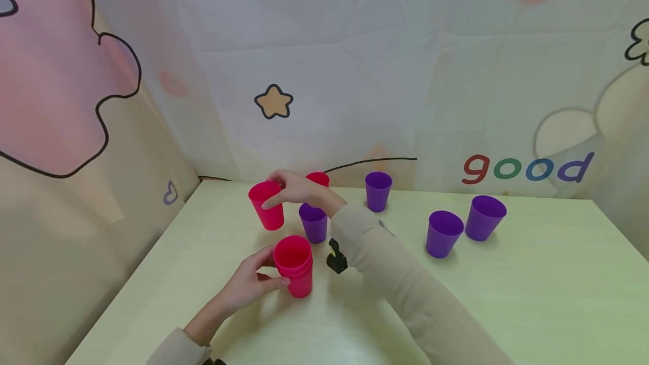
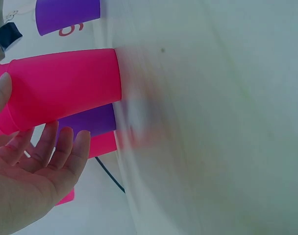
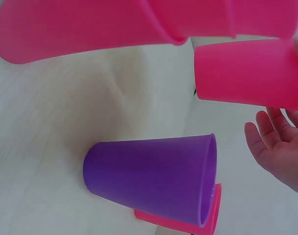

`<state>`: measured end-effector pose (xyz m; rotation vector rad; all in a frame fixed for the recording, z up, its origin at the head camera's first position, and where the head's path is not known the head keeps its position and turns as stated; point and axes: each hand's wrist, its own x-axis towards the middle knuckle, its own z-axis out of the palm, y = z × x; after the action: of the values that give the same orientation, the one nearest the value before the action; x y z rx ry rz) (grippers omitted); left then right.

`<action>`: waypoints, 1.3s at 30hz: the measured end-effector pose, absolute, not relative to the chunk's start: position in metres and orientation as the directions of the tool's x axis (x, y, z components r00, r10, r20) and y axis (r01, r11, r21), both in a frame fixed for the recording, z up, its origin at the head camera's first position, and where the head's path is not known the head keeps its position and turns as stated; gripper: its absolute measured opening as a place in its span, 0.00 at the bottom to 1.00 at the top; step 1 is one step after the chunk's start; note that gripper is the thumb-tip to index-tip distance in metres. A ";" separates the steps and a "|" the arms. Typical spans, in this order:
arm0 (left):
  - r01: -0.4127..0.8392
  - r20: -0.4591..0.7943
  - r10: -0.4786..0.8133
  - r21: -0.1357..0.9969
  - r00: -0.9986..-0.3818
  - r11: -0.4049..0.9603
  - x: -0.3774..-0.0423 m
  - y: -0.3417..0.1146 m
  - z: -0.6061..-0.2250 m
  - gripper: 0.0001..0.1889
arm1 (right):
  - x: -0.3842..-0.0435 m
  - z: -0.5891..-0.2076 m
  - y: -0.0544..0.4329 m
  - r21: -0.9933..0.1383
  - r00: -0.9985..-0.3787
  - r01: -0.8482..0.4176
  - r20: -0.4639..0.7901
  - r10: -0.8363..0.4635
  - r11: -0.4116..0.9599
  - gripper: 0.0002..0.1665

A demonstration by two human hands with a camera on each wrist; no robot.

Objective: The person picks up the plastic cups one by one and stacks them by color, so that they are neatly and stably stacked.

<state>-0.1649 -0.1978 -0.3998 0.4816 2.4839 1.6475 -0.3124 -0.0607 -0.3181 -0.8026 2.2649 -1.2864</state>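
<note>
My left hand [image 1: 253,280] holds a stack of pink cups [image 1: 298,283] upright on the table, its thumb on the near side. In the left wrist view the pink stack [image 2: 65,88] lies between the thumb and the fingers [image 2: 65,152]. Farther back, my right hand [image 1: 296,187] grips a single pink cup [image 1: 269,213] by its rim, raised off the table. The right wrist view shows this lifted cup [image 3: 247,73] above the fingers of the right hand [image 3: 286,152]. Just behind the stack stands a purple cup [image 1: 314,227].
Another pink cup [image 1: 318,179] stands at the back, partly hidden by the right hand. A purple cup [image 1: 377,193] stands at the back middle. Two more purple cups, one nearer [image 1: 443,235] and one farther [image 1: 484,218], stand on the right. A printed cloth [image 1: 329,72] hangs behind the table.
</note>
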 end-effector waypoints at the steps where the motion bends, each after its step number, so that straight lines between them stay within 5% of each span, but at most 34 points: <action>1: 0.195 0.073 0.329 0.914 -0.941 0.356 -0.165 -0.198 -0.400 0.29 | -0.311 -0.316 -0.060 -0.870 -0.747 -0.280 -0.068 -0.662 0.406 0.34; 22: 0.219 0.099 0.338 0.915 -0.936 0.338 -0.165 -0.197 -0.405 0.28 | -0.287 -0.282 -0.035 -0.905 -0.716 -0.296 -0.001 -0.698 0.305 0.33; 39: 0.214 0.093 0.333 0.914 -0.938 0.346 -0.165 -0.196 -0.404 0.29 | -0.262 -0.258 -0.015 -0.890 -0.630 -0.398 0.089 -0.771 0.223 0.29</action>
<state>-0.1651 -0.1965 -0.4038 0.5070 2.4858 1.6611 -0.2624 -0.0147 -0.2585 -1.0834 2.1314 -1.3762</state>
